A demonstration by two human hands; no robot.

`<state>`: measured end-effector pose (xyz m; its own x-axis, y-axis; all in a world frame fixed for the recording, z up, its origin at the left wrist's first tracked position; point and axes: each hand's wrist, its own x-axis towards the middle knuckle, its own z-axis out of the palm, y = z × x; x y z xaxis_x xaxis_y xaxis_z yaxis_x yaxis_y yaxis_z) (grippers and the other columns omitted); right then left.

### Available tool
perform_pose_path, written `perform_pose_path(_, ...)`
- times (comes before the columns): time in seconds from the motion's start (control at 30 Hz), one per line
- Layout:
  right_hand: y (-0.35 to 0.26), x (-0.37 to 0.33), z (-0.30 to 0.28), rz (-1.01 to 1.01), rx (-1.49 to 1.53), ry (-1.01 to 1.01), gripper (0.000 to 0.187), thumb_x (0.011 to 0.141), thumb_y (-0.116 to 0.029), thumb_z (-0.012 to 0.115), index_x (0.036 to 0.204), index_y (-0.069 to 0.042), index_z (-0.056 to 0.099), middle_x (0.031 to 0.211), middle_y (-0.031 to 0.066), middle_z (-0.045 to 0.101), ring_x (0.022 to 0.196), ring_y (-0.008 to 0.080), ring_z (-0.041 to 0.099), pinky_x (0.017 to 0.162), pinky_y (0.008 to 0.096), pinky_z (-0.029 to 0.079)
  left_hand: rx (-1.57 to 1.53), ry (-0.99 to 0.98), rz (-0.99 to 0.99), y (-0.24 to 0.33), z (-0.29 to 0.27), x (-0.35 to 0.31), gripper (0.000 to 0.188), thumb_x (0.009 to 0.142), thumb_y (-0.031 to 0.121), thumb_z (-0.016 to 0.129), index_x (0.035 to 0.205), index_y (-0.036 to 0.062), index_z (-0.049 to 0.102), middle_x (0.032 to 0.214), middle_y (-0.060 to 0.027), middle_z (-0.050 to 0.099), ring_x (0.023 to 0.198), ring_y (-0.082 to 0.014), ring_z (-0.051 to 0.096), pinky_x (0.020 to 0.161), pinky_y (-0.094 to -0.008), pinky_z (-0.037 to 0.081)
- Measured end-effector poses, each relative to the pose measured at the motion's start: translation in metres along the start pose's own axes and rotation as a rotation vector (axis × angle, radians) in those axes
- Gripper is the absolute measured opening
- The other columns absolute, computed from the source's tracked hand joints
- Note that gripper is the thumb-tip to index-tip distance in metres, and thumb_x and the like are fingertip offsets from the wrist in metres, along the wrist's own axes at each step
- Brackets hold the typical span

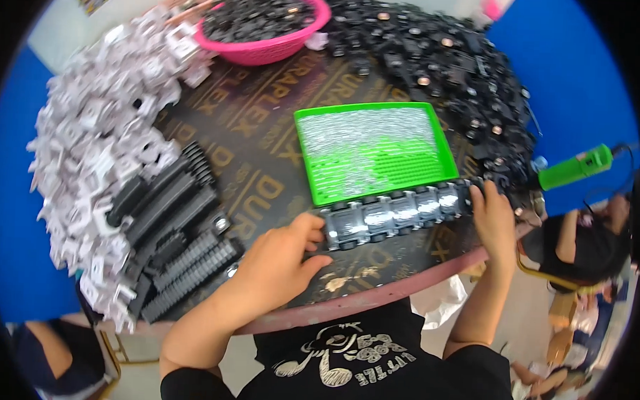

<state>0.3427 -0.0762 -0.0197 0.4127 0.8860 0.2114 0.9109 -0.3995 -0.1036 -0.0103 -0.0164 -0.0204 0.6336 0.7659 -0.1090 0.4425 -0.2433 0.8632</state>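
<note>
A row of black parts with shiny metal inserts (393, 213) lies along the near edge of a green tray (445, 144). My left hand (279, 258) presses against the row's left end. My right hand (494, 220) holds the row's right end, fingers curled over the last part. The tray holds a bed of small silver pieces (364, 149).
The dark round table (259, 127) carries a heap of white plastic parts (100, 143) on the left, stacked rows of black parts (178, 230) beside it, a pink basket (269, 50) of black parts at the back, a pile of loose black parts (451, 63) on the right. A green tool (575, 166) hangs right. Another person (593, 245) sits at the right.
</note>
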Motion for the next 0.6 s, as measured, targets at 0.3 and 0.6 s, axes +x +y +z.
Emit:
perform_pose_path(0.3, -0.150, -0.020, -0.032, -0.714, 0.541, -0.206, 0.042, 0.073, -0.010, 0.078, 0.112, -0.006, 0.063, 0.122, 0.0136, 0.061, 0.121, 0.0315, 0.053, 0.100, 0.0417, 0.043, 0.181, 0.699, 0.009, -0.020, -0.088, -0.019, 0.024, 0.080, -0.004, 0.066, 0.104, 0.0014, 0.065, 0.090, -0.0096, 0.069, 0.081, -0.0178, 0.066, 0.067, -0.0278, 0.049)
perform_pose_path(0.6, -0.282, -0.030, 0.047, -1.216, 0.518, -0.264, 0.030, 0.080, -0.008, 0.058, 0.110, -0.004, 0.060, 0.101, 0.0111, 0.059, 0.098, 0.0281, 0.058, 0.084, 0.0381, 0.049, 0.512, 0.648, -0.103, -0.019, -0.110, -0.035, 0.011, 0.073, 0.001, 0.072, 0.084, 0.0020, 0.069, 0.078, -0.0059, 0.062, 0.078, -0.0189, 0.059, 0.065, -0.0301, 0.043)
